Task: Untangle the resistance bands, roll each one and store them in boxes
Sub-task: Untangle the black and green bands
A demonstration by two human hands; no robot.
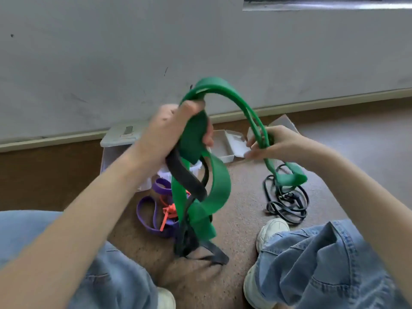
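Gripping a bunch of the green band (201, 139) in my left hand (176, 128) at the middle of the frame, I have the fingers curled tight round it, with a black band (186, 177) caught in the same grasp and hanging below. From that fist the green band arches up and over to the right, where my right hand (270, 141) pinches its narrow run between thumb and fingers. Past the right hand its end droops onto a coil of thin black tube band (287, 201) lying on the floor (245, 186). Under my left hand the green and black bands twist round each other and trail down to the floor between my knees. Lower left of centre, a purple band (147, 210) and an orange band (168, 211) lie tangled together on the floor. Behind the hands, against the wall (111, 63), sit open white boxes (225, 146).
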